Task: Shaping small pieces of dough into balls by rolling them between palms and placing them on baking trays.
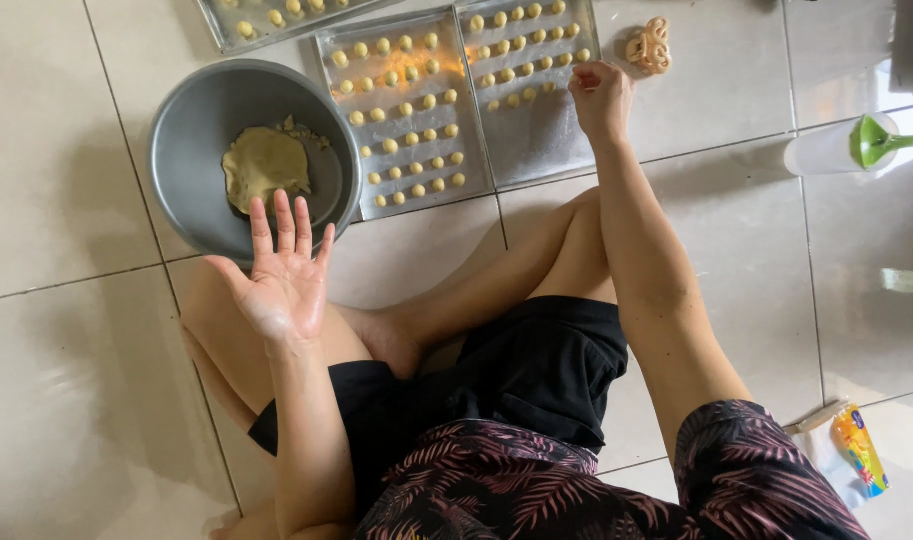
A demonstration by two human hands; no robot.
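I sit cross-legged on a tiled floor. My left hand (279, 275) is held palm up with fingers spread, empty, just in front of a grey metal bowl (191, 140) that holds a flat lump of pale yellow dough (265, 165). My right hand (600, 95) reaches out to the right-hand metal baking tray (548, 140), fingertips pinched at its near-right rows of small dough balls (521, 55). Whether a ball sits between the fingers is hidden. A second tray (408, 200) beside the bowl carries several rows of the same balls.
A third tray (238, 40) with dough balls lies at the top left edge. A beige hair claw (649, 45) rests beyond the right tray. A white container with a green scoop (856, 145) stands at right. A small yellow packet (860, 450) lies at lower right.
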